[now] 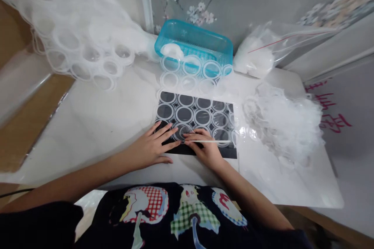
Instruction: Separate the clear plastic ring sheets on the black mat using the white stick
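Note:
A clear plastic sheet of white rings (195,113) lies on a black mat (230,151) on the white table (117,116). My left hand (152,146) lies flat with fingers spread on the sheet's near left corner, pressing it down. My right hand (204,149) grips a thin white stick (210,141) that lies level, its tip at a ring near my left fingertips. The sheet runs on toward the turquoise basket (194,42).
The turquoise basket holds a few white rings at the back. A long heap of ring sheets (73,35) fills the back left. A pile of clear plastic scraps (286,124) lies right, with a zip bag of white pieces (260,52) behind it.

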Tool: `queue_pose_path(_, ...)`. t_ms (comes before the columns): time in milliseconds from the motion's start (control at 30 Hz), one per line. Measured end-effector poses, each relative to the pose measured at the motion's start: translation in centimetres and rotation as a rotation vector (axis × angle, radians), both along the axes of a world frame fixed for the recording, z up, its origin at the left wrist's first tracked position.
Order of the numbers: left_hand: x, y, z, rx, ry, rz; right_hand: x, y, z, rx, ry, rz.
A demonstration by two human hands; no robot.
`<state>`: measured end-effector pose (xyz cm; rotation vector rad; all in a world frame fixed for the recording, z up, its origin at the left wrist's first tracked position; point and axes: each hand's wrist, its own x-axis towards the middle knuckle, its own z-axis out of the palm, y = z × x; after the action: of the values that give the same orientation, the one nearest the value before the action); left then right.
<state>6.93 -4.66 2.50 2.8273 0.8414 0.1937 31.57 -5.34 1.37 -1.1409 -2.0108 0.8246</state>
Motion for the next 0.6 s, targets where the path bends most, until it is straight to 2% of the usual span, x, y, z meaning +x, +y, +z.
queue_pose_path(167, 0.0, 0.0, -0.2, -0.05, -0.012, 0.023, -0.1, -0.4, 0.1, 0.059, -0.042, 0.02)
queue_pose_path(300, 0.1, 0.0, -0.5, -0.111, -0.06, 0.068, -0.2, -0.9, 0.4, 0.233, -0.27, 0.142)
queue_pose_path(367, 0.1, 0.1, -0.5, -0.134, -0.084, 0.075, 0.2, 0.2, 0.9, 0.305, -0.352, 0.192)
queue_pose_path(433, 0.1, 0.1, -0.4, -0.152, -0.103, 0.072, 1.2, 2.3, 1.7, 0.352, -0.284, 0.037)
queue_pose_path(500, 0.1, 0.0, -0.2, -0.158, -0.108, 0.072, 2.4, 4.8, 2.7, 0.38, -0.096, -0.37)
queue_pose_path(533, 0.1, 0.0, -0.1, -0.156, -0.106, 0.074, 3.0, 5.7, 3.2, 0.387, -0.04, -0.5)
queue_pose_path(567, 0.1, -0.1, 0.1, -0.152, -0.103, 0.075, 3.4, 6.2, 3.6, 0.384, 0.0, -0.579)
queue_pose_path(600, 0.1, -0.1, 0.3, -0.143, -0.105, 0.078, 3.6, 6.2, 3.8, 0.374, 0.017, -0.602)
